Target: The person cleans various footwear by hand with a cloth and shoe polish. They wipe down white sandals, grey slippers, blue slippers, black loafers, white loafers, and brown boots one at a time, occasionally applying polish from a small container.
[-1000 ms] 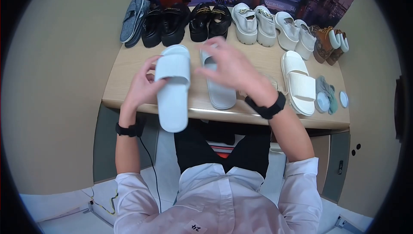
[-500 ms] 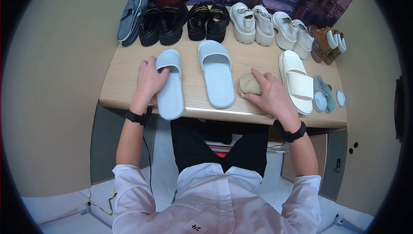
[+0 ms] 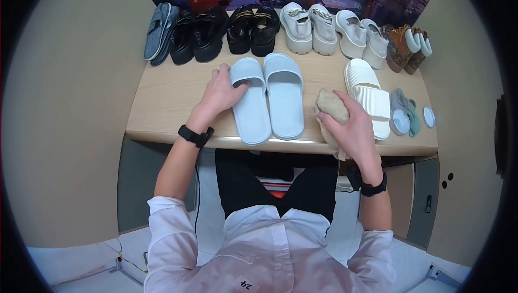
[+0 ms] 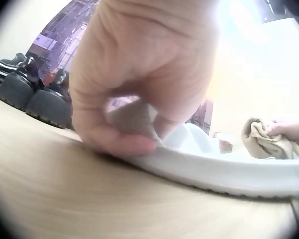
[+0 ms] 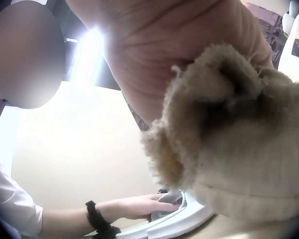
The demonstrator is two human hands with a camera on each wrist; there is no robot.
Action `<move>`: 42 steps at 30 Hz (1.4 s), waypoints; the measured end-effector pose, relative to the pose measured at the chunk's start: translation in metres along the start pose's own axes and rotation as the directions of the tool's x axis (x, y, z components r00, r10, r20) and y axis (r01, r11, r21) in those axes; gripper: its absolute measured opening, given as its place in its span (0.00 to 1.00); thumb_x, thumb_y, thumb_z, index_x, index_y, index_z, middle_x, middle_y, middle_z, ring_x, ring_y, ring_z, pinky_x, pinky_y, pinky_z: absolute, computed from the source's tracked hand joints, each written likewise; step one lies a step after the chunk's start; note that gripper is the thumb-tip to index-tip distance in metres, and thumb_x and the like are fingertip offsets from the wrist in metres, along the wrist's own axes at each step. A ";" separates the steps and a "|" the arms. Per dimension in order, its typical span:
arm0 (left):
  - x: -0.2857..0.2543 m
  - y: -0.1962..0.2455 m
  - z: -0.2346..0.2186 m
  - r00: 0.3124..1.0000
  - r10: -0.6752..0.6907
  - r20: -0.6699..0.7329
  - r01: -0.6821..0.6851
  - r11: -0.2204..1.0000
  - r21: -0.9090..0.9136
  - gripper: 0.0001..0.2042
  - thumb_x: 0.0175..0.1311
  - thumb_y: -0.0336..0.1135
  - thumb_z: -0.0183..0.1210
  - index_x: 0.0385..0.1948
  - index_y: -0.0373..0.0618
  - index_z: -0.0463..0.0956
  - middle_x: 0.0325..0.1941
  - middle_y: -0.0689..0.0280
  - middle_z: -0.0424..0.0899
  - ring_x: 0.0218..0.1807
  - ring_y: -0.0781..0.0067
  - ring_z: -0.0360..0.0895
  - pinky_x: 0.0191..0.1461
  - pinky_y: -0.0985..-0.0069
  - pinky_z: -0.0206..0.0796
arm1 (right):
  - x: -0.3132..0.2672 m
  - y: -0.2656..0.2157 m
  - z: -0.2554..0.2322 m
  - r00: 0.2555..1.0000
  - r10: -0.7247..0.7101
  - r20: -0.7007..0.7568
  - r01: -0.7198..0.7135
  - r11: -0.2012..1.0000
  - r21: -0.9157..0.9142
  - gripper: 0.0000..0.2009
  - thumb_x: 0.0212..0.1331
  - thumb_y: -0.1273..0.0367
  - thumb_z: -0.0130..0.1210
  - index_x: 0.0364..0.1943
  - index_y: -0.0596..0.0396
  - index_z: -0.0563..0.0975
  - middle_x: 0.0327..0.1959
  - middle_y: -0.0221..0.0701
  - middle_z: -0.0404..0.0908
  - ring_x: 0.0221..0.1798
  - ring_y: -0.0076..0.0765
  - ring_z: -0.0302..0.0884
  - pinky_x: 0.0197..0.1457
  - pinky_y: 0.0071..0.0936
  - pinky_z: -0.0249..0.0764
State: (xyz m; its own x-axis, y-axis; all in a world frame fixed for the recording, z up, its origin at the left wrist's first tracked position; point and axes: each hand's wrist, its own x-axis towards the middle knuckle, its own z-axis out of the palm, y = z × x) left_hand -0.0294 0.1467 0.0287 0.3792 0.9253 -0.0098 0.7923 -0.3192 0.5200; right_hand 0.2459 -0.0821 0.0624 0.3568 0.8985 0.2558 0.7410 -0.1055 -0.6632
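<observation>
Two pale blue slippers lie side by side on the table, touching: the left slipper [image 3: 252, 115] and the right slipper [image 3: 286, 109]. My left hand [image 3: 220, 92] pinches the strap of the left slipper at its outer side, thumb inside the opening; the left wrist view shows the same hand [image 4: 139, 74] around the strap edge. A beige cloth [image 3: 333, 107], bunched up with a loose end hanging toward the table's front edge, is gripped by my right hand [image 3: 357, 134]. In the right wrist view the fuzzy cloth [image 5: 249, 154] covers much of the picture.
White slippers [image 3: 375, 104] lie right of the cloth, with a grey-green cloth [image 3: 413, 118] and a small round lid [image 3: 428, 116] farther right. Along the back stand grey slippers [image 3: 161, 33], black shoes [image 3: 209, 33], white shoes [image 3: 297, 29] and brown boots [image 3: 399, 47].
The left slipper has come down onto the table and moved right against the other one, my left hand with it. My right hand has left the other slipper and lifted the beige cloth.
</observation>
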 end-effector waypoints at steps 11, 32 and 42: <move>0.018 0.042 0.034 0.995 0.056 -0.085 -0.052 0.997 0.053 0.35 0.66 0.59 0.71 0.57 0.31 0.77 0.57 0.37 0.85 0.57 0.43 0.87 0.63 0.56 0.78 | -0.018 0.013 -0.006 0.992 0.117 0.039 -0.121 0.986 0.115 0.34 0.61 0.56 0.76 0.68 0.63 0.81 0.61 0.54 0.87 0.64 0.56 0.87 0.69 0.44 0.80; -0.021 0.018 0.011 0.973 0.015 0.231 0.197 0.470 -0.860 0.18 0.79 0.36 0.65 0.59 0.29 0.78 0.52 0.56 0.90 0.51 0.70 0.90 0.56 0.72 0.84 | -0.022 0.024 0.012 0.999 0.033 -0.030 -0.026 0.975 0.221 0.37 0.65 0.61 0.72 0.77 0.59 0.71 0.61 0.56 0.84 0.62 0.60 0.86 0.69 0.46 0.79; -0.072 0.031 0.012 0.970 0.184 0.157 0.146 0.070 -0.987 0.28 0.83 0.28 0.56 0.81 0.43 0.61 0.71 0.56 0.80 0.65 0.65 0.85 0.66 0.64 0.84 | 0.038 -0.032 -0.011 0.966 -0.060 -0.253 0.169 0.885 0.435 0.28 0.68 0.67 0.68 0.72 0.51 0.75 0.63 0.47 0.84 0.64 0.52 0.86 0.68 0.43 0.80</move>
State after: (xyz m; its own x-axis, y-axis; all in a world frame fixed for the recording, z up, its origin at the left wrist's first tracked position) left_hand -0.0265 0.0674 0.0355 0.5884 0.8071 -0.0480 -0.3604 0.3149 0.8780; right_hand 0.2420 -0.0489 0.1010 0.4438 0.7663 0.4646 0.4686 0.2435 -0.8492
